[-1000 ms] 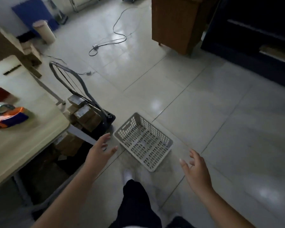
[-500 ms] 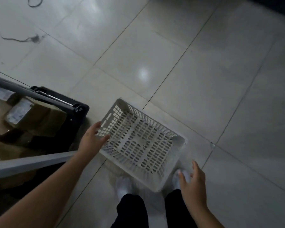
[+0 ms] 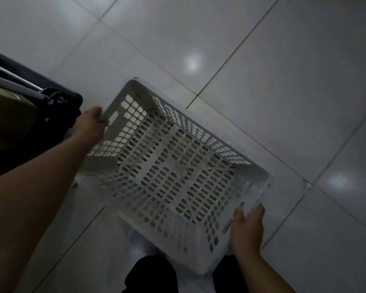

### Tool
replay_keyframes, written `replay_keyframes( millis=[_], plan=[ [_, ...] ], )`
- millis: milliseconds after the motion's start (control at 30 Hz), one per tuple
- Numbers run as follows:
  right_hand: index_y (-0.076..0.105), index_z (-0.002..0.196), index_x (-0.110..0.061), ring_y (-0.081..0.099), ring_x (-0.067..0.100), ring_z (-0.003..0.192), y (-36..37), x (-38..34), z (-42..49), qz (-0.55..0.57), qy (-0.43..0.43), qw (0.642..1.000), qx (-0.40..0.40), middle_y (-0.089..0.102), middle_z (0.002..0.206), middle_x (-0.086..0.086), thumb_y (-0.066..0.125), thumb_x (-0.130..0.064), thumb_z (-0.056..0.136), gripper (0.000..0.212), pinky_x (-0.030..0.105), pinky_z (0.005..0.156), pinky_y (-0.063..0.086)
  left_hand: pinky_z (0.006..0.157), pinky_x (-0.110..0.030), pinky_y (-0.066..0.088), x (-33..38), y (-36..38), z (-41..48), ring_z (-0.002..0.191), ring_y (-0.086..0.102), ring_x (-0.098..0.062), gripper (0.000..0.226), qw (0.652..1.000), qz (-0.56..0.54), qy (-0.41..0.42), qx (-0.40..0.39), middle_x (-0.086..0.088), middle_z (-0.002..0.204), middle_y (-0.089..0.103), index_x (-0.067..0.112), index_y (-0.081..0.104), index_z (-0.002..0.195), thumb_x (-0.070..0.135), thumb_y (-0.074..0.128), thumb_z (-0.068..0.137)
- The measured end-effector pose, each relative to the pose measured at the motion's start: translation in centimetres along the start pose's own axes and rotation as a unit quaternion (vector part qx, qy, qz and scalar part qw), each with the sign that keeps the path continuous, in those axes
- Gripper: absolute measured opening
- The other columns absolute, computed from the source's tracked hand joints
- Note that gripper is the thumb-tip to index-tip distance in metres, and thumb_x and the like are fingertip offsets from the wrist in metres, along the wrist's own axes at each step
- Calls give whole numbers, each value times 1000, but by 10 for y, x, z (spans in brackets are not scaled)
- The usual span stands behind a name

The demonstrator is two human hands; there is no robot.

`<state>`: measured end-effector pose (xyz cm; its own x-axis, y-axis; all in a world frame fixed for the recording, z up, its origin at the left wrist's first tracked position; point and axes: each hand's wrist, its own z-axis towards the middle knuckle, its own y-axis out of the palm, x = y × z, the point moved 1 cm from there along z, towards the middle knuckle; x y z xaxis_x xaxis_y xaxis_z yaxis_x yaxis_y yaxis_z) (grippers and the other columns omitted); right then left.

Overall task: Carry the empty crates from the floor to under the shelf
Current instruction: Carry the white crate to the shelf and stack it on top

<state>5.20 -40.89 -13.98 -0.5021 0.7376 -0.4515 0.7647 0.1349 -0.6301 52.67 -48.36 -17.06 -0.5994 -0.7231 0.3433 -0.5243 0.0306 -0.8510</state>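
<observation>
A white perforated plastic crate (image 3: 169,166) fills the middle of the view, empty, lying over the tiled floor just in front of my feet. My left hand (image 3: 91,125) grips its far-left short end by the handle slot. My right hand (image 3: 248,227) holds the near-right short end, fingers curled over the rim. Whether the crate still rests on the floor or is slightly raised cannot be told.
A black hand trolley (image 3: 40,106) with grey tube handles and cardboard boxes stands close on the left, right beside my left hand. Glossy white floor tiles (image 3: 283,81) stretch away ahead and to the right. My dark trouser legs (image 3: 152,273) show at the bottom edge.
I have bent down closer to the crate. Both hands went from open beside it to gripping its two short ends.
</observation>
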Motion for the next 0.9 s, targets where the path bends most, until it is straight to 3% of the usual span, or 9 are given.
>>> replay_keyframes(
  millis=[133,233,333,433,600,700,800,900],
  plan=[
    [45,121,-17,58,22,72,-36,-29,9,-45,-46,998,5,68,104,13,46,-23,101,20,29,58,34,68,-45,52,-1,-17,-40,81,64,-38,9,999,-40,-26,14,-20,89,64,12,55,93,12,64,90],
    [45,124,-23,67,31,79,-77,-68,11,-71,-86,994,16,71,96,14,48,-25,97,27,33,62,44,55,-30,43,9,-45,-86,70,57,-22,15,993,-103,-48,39,-3,81,60,17,54,96,7,63,89],
    [46,122,-26,69,37,76,-132,-114,1,-80,-138,987,23,72,91,14,49,-32,96,27,42,67,56,53,-29,36,29,-90,-139,69,49,-9,24,989,-121,-60,53,4,82,54,19,52,101,2,61,87],
    [46,123,-30,69,35,76,-193,-167,-23,-82,-190,978,24,72,95,9,47,-40,97,28,50,66,58,55,-29,36,61,-148,-196,72,50,-11,23,985,-138,-69,78,-1,91,55,18,51,111,8,60,92],
    [33,131,-36,69,34,80,-286,-251,-82,-119,-298,947,3,71,100,10,42,-41,99,34,50,70,58,58,-35,52,114,-254,-293,73,64,-17,15,957,-228,-131,125,-2,91,61,20,49,108,11,54,99],
    [29,137,-40,70,36,84,-333,-299,-122,-124,-344,931,-19,71,106,9,41,-45,98,41,51,76,57,53,-32,49,128,-307,-359,67,60,-19,15,934,-261,-161,183,-3,85,60,18,50,106,7,54,97],
    [34,138,-40,70,31,72,-368,-344,-168,-130,-393,908,-61,71,95,5,40,-49,95,44,52,73,58,52,-31,46,123,-347,-429,65,58,-18,16,909,-284,-189,240,-1,81,60,20,55,105,9,56,94],
    [38,137,-39,69,32,68,-389,-381,-222,-144,-448,877,-100,70,90,6,42,-48,94,44,53,71,58,53,-38,49,106,-375,-504,61,58,-25,13,874,-334,-214,280,-10,79,62,18,56,98,7,58,92]
  ],
)
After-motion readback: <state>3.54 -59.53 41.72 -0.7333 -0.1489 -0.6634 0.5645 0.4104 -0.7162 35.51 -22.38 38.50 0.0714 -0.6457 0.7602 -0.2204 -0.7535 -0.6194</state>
